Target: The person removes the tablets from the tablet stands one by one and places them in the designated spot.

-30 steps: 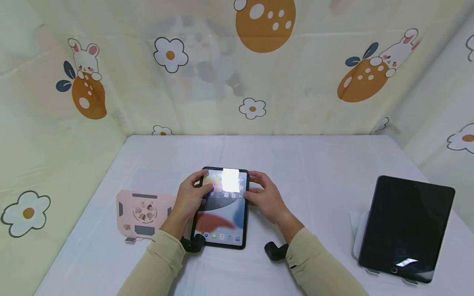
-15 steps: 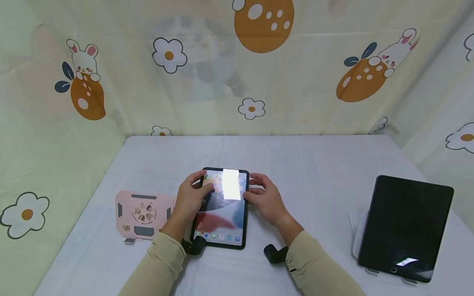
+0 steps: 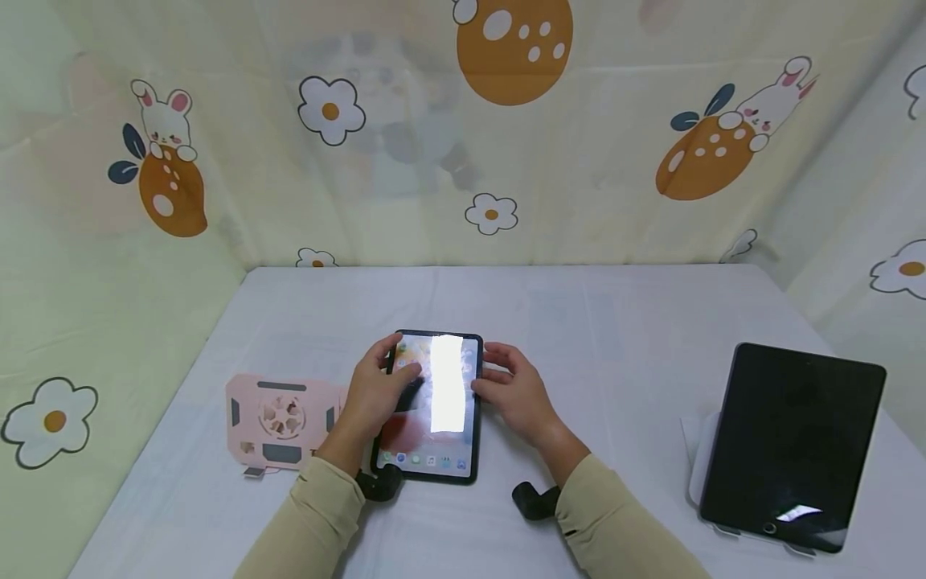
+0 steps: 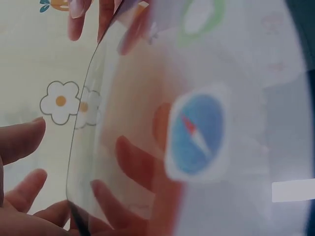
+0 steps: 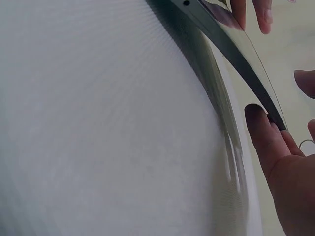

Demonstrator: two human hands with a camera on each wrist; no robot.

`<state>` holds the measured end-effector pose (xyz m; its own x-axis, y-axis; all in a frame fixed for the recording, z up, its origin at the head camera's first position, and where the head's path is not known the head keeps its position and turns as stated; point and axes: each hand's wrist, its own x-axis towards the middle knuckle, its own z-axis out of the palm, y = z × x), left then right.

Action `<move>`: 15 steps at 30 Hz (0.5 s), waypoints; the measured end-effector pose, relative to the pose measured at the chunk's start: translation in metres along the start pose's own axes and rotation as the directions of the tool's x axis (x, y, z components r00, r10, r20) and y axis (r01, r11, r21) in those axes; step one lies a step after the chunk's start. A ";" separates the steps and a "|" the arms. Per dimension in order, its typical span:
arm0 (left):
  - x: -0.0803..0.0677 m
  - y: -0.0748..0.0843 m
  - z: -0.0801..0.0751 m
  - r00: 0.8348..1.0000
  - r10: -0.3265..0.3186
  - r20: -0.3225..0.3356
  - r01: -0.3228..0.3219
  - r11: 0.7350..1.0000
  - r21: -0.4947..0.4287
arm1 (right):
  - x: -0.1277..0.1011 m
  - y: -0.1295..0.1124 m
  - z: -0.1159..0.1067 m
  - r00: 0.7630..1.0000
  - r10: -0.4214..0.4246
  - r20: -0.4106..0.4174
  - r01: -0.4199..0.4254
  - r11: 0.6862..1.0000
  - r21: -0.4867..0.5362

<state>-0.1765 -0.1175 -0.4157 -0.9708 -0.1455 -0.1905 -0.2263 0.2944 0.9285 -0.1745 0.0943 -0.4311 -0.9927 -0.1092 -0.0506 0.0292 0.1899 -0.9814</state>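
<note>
Near the middle of the white table [image 3: 600, 322], a lit tablet [image 3: 434, 410] is being held between two hands, its screen showing small icons and one bright reflection. The left hand [image 3: 372, 392] is gripping the far part of its left edge, with the thumb reaching over the screen. The right hand [image 3: 517, 394] is pinching the right edge opposite, fingers bending along the side. Whether the near end is touching the table, I cannot tell. On the left, a pink stand [image 3: 283, 416] is lying, partly hidden by the left hand. On the right, a dark tablet [image 3: 793, 446] is resting on a white support [image 3: 702, 468].
</note>
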 end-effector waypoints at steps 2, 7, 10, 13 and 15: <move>0.000 -0.001 0.000 1.000 -0.005 -0.006 0.005 1.000 0.005 | 0.000 0.001 0.000 1.000 -0.005 0.000 0.005 1.000 -0.004; 0.001 -0.001 0.000 1.000 -0.023 -0.003 0.023 1.000 0.012 | 0.001 0.002 0.000 1.000 0.002 0.003 -0.002 1.000 -0.028; 0.002 -0.001 -0.001 1.000 -0.021 0.011 0.021 1.000 0.012 | 0.002 0.003 0.001 1.000 0.009 0.008 -0.009 0.999 -0.036; 0.002 -0.001 -0.002 0.999 -0.019 0.026 0.018 1.000 0.025 | 0.004 0.003 0.001 1.000 0.011 0.026 -0.010 1.000 -0.028; 0.003 -0.001 -0.003 0.999 -0.017 0.042 0.016 0.999 0.039 | 0.004 0.003 0.001 0.999 0.015 0.042 -0.014 1.000 -0.022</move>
<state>-0.1786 -0.1210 -0.4166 -0.9693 -0.1104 -0.2199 -0.2444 0.3292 0.9121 -0.1777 0.0930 -0.4342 -0.9864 -0.1472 -0.0732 0.0407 0.2129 -0.9762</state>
